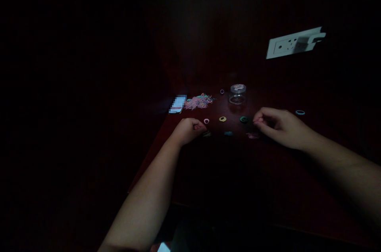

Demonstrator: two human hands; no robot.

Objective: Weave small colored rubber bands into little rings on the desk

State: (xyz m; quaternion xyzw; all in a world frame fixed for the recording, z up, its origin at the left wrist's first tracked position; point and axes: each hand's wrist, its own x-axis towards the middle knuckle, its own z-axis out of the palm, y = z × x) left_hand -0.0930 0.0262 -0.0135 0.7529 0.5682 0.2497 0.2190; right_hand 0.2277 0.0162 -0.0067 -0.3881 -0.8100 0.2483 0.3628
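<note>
My left hand (189, 129) rests on the dark red table with its fingers curled closed; anything inside it is hidden. By its fingertips lies a small pale yellowish bunch of bands (207, 134), with a pink hair tie (206, 124) just behind. My right hand (275, 124) pinches thumb and forefinger together, and I cannot make out what is between them. Left of that pinch sits a dark green hair tie (244, 119), and nearer me a pinkish bunch of bands (253, 135). Between the hands are a yellow hair tie (222, 119) and a bluish bunch (228, 133).
Toward the back is a heap of multicoloured small elastic bands (199, 102) beside a lit phone (177, 105). A clear lidded jar (237, 100) stands to its right, near a purple ring (222, 91). Farther right lies a light-blue ring (300, 112). A socket plate (276, 48) holds a plug.
</note>
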